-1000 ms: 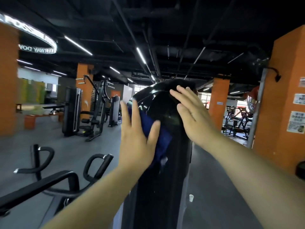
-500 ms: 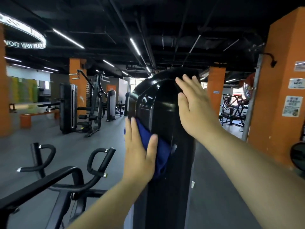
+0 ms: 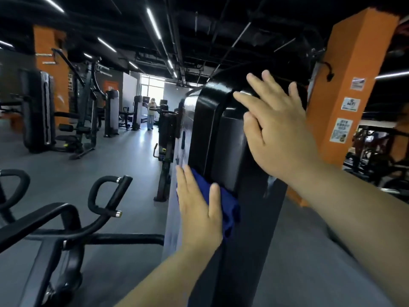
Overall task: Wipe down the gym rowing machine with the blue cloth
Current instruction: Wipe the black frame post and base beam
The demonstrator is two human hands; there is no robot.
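Left hand (image 3: 199,216), fingers straight, presses my blue cloth (image 3: 223,204) flat against the rowing machine's upright black housing (image 3: 221,138), whose unwiped length runs downward below it; right hand (image 3: 278,134) braces spread above.

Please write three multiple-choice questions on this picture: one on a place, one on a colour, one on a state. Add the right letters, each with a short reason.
1. Where is the cloth?
A) pressed on the machine under the left hand
B) on the floor
C) on a handle

2. What colour is the near pillar?
A) white
B) orange
C) green

3. How is the right hand?
A) fist
B) gripping a bar
C) open, fingers straight

1 A: blue fabric shows under its fingers.
2 B: plainly orange.
3 C: fingers spread flat on the machine.
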